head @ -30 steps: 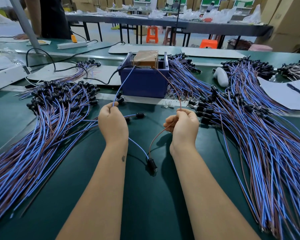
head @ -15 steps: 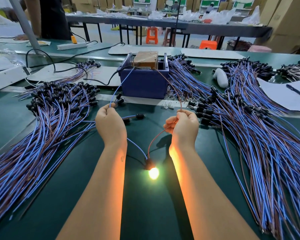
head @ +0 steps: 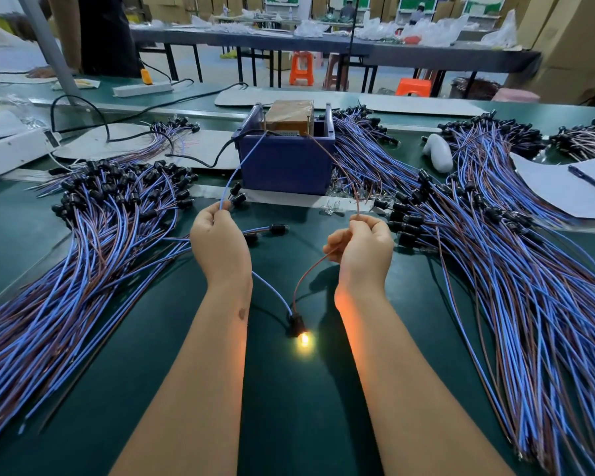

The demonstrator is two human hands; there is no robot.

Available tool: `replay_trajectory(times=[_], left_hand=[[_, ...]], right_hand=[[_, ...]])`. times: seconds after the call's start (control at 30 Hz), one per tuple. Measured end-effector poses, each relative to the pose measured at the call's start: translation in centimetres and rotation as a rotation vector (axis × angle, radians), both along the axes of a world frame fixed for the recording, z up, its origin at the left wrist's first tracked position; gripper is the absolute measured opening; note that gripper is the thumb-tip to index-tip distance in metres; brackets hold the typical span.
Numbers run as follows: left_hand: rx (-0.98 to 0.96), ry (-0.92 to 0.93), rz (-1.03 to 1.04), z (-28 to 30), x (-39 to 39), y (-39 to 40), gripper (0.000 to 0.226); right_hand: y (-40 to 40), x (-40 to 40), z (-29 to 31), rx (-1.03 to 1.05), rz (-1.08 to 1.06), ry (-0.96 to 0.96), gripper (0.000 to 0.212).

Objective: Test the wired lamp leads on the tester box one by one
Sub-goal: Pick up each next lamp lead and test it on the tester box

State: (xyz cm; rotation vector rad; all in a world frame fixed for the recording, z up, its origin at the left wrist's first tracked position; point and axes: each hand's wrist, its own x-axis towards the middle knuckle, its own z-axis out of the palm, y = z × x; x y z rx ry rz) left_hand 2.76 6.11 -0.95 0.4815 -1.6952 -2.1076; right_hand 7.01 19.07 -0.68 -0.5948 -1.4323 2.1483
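Note:
A blue tester box (head: 284,166) stands at the middle back of the green bench, with a blue lead and a brown lead running out of it toward me. My left hand (head: 219,242) pinches the blue tester lead together with the blue wire of one lamp. My right hand (head: 363,250) pinches the brown tester lead together with that lamp's brown wire. The lamp (head: 303,336) lies on the mat between my forearms, in a black holder, and glows yellow.
A big fan of blue and brown lamp leads (head: 83,242) lies left, another pile (head: 516,255) lies right, more behind the box. A black cable (head: 200,159) runs to the box. Papers with a pen (head: 577,180) lie far right, and a white object (head: 437,152) lies left of them.
The lamp was dark one second ago; it lit up half a second ago and still glows. My hands have barely shifted.

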Motion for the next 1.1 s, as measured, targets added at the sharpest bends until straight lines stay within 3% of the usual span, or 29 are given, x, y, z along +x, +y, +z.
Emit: replay_trajectory(times=[0.1, 0.17, 0.3, 0.5, 0.57, 0.7, 0.87, 0.97, 1.1], left_hand=[[0.051, 0.136, -0.198, 0.4, 0.5, 0.4, 0.027], [-0.029, 0.175, -0.322, 0.6, 0.9, 1.0, 0.028], [-0.198, 0.165, -0.483, 0.3, 1.3, 2.0, 0.021], [-0.124, 0.128, -0.597, 0.5, 1.7, 2.1, 0.012], [-0.059, 0.095, -0.564, 0.5, 1.6, 2.0, 0.015], [0.294, 0.092, -0.504, 0.8, 1.0, 1.3, 0.02], [0.541, 0.119, -0.443, 0.7, 0.7, 0.9, 0.014], [0.505, 0.116, -0.43, 0.4, 0.6, 0.8, 0.013], [0.257, 0.098, -0.451, 0.1, 0.8, 0.8, 0.013]], right_hand=[[-0.3, 0.3, 0.1, 0.053, 0.043, 0.048, 0.018], [-0.6, 0.4, 0.1, 0.114, 0.096, 0.089, 0.019], [-1.3, 0.4, 0.0, 0.316, 0.183, 0.126, 0.021], [-1.7, 0.3, -0.6, 0.576, 0.272, 0.101, 0.021], [-1.7, 0.3, -0.5, 0.528, 0.339, 0.122, 0.024], [-1.3, 0.4, -0.3, 0.423, 0.492, 0.147, 0.035], [-0.8, 0.4, -0.3, 0.341, 0.651, 0.228, 0.069], [-0.3, 0.4, -0.2, 0.063, 0.731, 0.332, 0.074], [0.1, 0.4, -0.1, -0.09, 0.648, 0.379, 0.035]])
